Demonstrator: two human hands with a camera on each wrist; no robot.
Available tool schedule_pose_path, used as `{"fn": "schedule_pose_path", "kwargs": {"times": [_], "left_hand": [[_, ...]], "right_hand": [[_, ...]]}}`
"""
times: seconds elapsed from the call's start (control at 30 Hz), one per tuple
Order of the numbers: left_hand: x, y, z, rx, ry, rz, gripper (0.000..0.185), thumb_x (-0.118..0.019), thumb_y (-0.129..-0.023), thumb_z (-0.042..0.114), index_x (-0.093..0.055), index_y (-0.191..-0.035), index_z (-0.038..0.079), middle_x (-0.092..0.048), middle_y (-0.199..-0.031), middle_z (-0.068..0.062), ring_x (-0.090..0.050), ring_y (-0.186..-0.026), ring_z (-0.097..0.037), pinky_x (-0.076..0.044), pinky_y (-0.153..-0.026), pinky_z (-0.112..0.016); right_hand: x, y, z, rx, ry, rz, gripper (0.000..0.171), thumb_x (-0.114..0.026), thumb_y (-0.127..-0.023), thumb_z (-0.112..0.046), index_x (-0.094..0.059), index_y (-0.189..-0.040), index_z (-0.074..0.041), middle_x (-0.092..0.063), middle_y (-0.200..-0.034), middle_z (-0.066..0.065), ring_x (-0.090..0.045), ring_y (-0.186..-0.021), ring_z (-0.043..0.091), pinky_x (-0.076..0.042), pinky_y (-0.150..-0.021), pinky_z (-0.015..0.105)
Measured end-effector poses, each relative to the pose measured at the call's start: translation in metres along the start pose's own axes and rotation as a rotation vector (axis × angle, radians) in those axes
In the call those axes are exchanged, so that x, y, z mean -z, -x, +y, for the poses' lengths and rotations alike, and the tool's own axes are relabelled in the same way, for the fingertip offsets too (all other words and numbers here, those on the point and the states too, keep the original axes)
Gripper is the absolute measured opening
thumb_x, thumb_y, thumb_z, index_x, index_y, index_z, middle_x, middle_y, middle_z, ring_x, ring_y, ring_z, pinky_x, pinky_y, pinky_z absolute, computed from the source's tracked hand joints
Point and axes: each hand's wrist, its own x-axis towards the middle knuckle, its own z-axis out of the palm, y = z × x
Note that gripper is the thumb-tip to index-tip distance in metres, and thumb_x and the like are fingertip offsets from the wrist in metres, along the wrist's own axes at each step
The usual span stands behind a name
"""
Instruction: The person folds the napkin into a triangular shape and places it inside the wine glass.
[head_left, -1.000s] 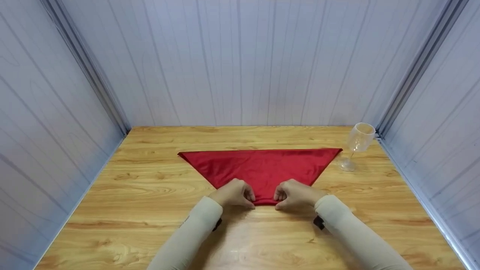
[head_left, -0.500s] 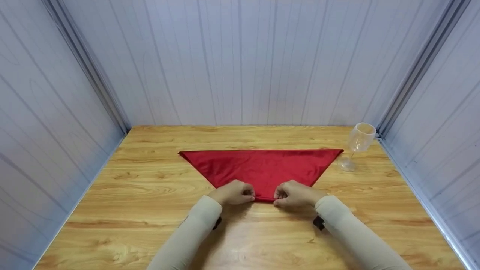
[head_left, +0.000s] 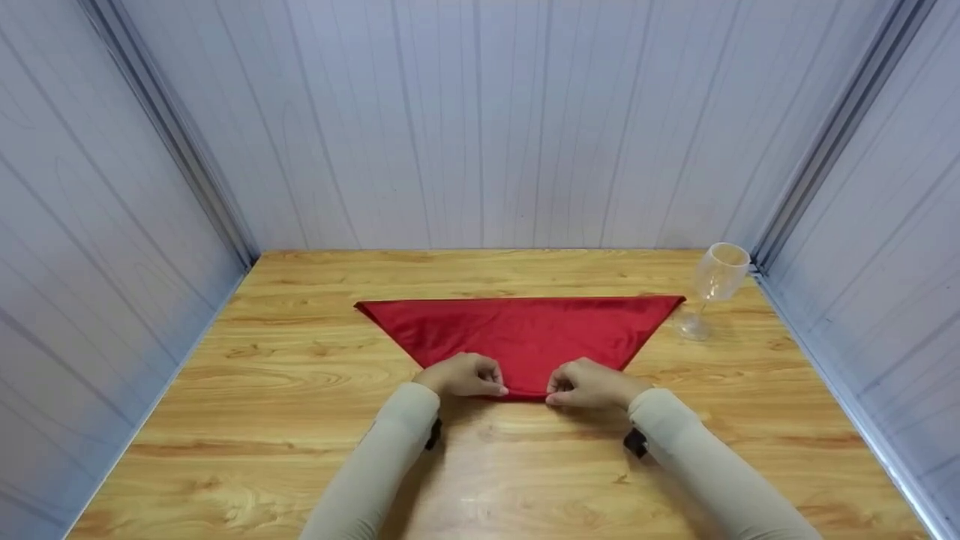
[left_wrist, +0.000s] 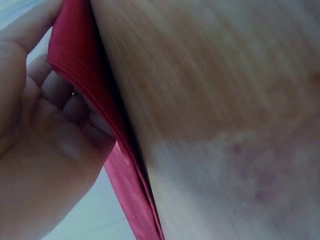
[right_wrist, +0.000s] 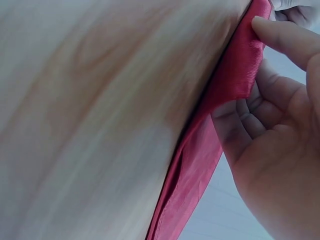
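Observation:
A red cloth napkin [head_left: 517,330] lies on the table, wide along its back edge and narrowing to a folded-over front edge. At the left part of that front edge my left hand [head_left: 465,373] pinches the fold between thumb and curled fingers. My right hand [head_left: 592,384] grips the same fold a short way to the right. In the left wrist view the red fold [left_wrist: 80,60] runs between thumb and fingers of the left hand [left_wrist: 55,120]. The right wrist view has the fold [right_wrist: 232,75] under the thumb of the right hand [right_wrist: 280,115], fingers bent behind it.
A clear stemmed glass [head_left: 720,274] stands upright on the wooden table [head_left: 285,420], just past the napkin's right corner. Pale panel walls [head_left: 480,127] enclose the table at the back and both sides.
The napkin's front edge has been rolled slightly away from me, with both hands pinching it. My left hand has moved a little left and back along the fold.

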Motion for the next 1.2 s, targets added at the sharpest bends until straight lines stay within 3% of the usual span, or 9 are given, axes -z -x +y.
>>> {"fn": "schedule_pose_path", "kwargs": {"times": [0.4, 0.7, 1.2], "left_hand": [[-0.002, -0.004, 0.009, 0.060, -0.132, -0.016, 0.017, -0.067, -0.098, 0.027, -0.060, -0.085, 0.019, -0.057, -0.078, 0.009, -0.051, -0.077, -0.007, -0.044, -0.074, -0.028], [-0.003, -0.001, 0.011, 0.081, -0.105, 0.007, 0.017, -0.069, -0.096, 0.027, -0.062, -0.084, 0.018, -0.056, -0.076, 0.009, -0.049, -0.075, -0.007, -0.043, -0.074, -0.028], [-0.006, -0.001, 0.007, 0.092, -0.065, 0.022, 0.015, -0.069, -0.096, 0.025, -0.061, -0.085, 0.017, -0.058, -0.080, 0.007, -0.052, -0.079, -0.008, -0.045, -0.077, -0.030]], "right_hand": [[0.004, -0.001, 0.001, 0.015, 0.020, -0.013, 0.008, -0.060, -0.102, -0.021, -0.066, -0.099, -0.016, -0.062, -0.089, -0.010, -0.055, -0.083, 0.009, -0.048, -0.078, 0.032], [0.003, -0.002, -0.001, -0.043, -0.101, -0.008, 0.004, -0.060, -0.101, -0.015, -0.059, -0.098, -0.013, -0.059, -0.084, -0.007, -0.052, -0.077, 0.010, -0.045, -0.072, 0.030], [0.010, -0.011, -0.006, -0.079, -0.034, -0.061, 0.006, -0.062, -0.099, -0.012, -0.061, -0.094, -0.011, -0.058, -0.082, -0.006, -0.051, -0.075, 0.010, -0.044, -0.072, 0.030]]}}
